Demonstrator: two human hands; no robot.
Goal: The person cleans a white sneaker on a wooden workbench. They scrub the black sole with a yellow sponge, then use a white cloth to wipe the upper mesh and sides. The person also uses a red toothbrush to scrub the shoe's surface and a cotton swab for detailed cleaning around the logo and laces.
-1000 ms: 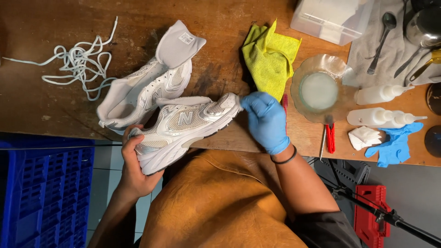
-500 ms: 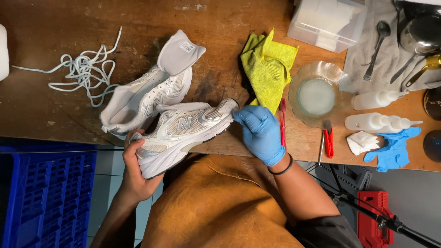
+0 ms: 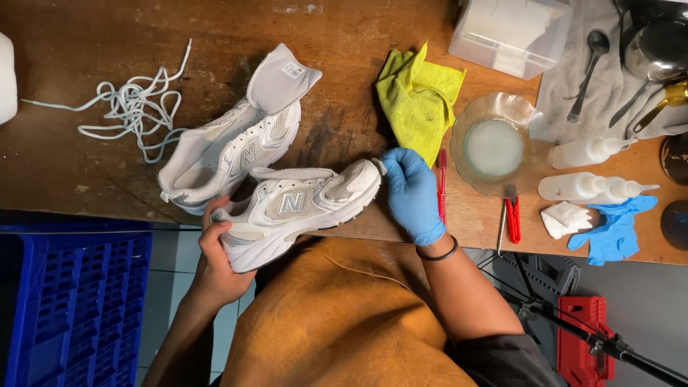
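Observation:
My bare left hand (image 3: 218, 261) grips the heel of a white and silver sneaker (image 3: 301, 208), held on its side at the front edge of the wooden table (image 3: 86, 43). My right hand (image 3: 412, 190), in a blue glove, is at the sneaker's toe. Its fingertips pinch a small white pad (image 3: 378, 166) pressed against the toe. A second matching sneaker (image 3: 229, 147) lies just behind on the table, unlaced, with its tongue pulled up.
Loose white laces (image 3: 132, 107) lie at the left. A yellow cloth (image 3: 416, 93), a red toothbrush (image 3: 442, 186), a glass bowl of cloudy liquid (image 3: 494, 143), squeeze bottles (image 3: 588, 188), a spare blue glove (image 3: 613, 229) and a clear plastic box (image 3: 512, 32) crowd the right. A blue crate (image 3: 72, 308) stands on the floor at left.
The held sneaker has shifted slightly right and flattened. My right hand has moved from the toe's side round to its tip, still pressing the pad there.

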